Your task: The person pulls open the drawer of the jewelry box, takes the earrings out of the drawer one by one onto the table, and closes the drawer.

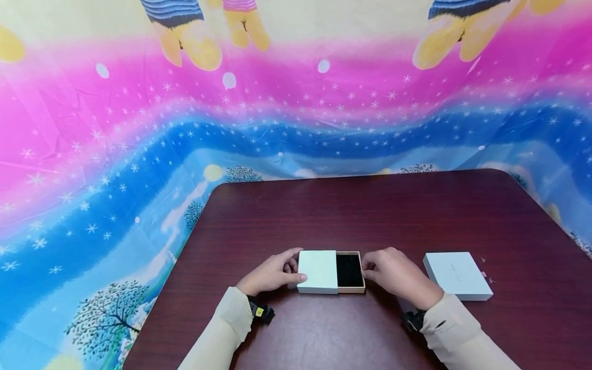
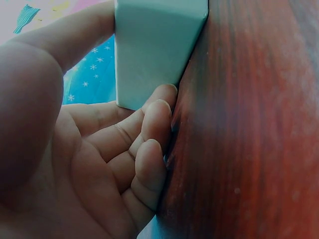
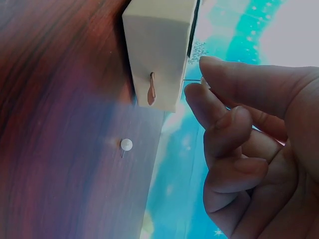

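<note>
A small white drawer-style gift box [image 1: 317,270] lies on the table, its black-lined drawer [image 1: 350,271] partly slid out to the right. My left hand [image 1: 273,273] grips the outer sleeve at its left end, thumb over the top edge and the other fingers behind and below. At the drawer's right end, my right hand [image 1: 393,270] pinches a tiny stud earring [image 3: 203,81] between thumb and forefinger, its thin post pointing to the box. A ribbon pull tab [image 3: 152,89] shows on the drawer's end. One pearl stud earring [image 3: 126,144] lies on the table close by.
Another white box [image 1: 458,276], closed, sits to the right of my right hand. Tiny pieces [image 1: 491,280] lie along its right side. The dark red table [image 1: 324,216] has rounded far corners, with a printed cloth [image 1: 296,113] hanging behind it.
</note>
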The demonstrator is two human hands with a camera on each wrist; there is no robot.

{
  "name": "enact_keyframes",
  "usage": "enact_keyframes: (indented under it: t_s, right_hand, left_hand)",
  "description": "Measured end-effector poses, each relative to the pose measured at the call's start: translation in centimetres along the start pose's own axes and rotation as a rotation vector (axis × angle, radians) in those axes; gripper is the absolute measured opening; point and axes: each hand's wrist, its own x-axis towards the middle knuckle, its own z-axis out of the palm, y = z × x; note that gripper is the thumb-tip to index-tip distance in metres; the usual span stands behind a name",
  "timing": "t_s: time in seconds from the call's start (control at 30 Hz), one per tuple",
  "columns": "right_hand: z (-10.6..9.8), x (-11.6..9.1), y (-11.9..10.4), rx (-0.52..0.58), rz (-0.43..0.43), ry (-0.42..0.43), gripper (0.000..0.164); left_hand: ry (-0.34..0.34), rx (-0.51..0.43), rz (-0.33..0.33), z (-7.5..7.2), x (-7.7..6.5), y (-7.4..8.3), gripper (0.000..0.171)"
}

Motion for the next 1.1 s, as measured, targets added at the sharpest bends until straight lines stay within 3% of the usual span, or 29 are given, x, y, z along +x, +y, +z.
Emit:
enact_keyframes:
  t_s: [0.73,1.1]
  right_hand:
    - [-0.1,-0.5,1.3,0.045,0.084,-0.029,0.011]
    - [0.0,-0.8,1.7,0.047,0.082,-0.020,0.013]
  left_hand:
    - [-0.011,-0.017,-0.012,-0.1,0.0,0.1,0.084]
    - [-0.009,-0.019,-0.013,-0.1,0.0,0.0,0.084]
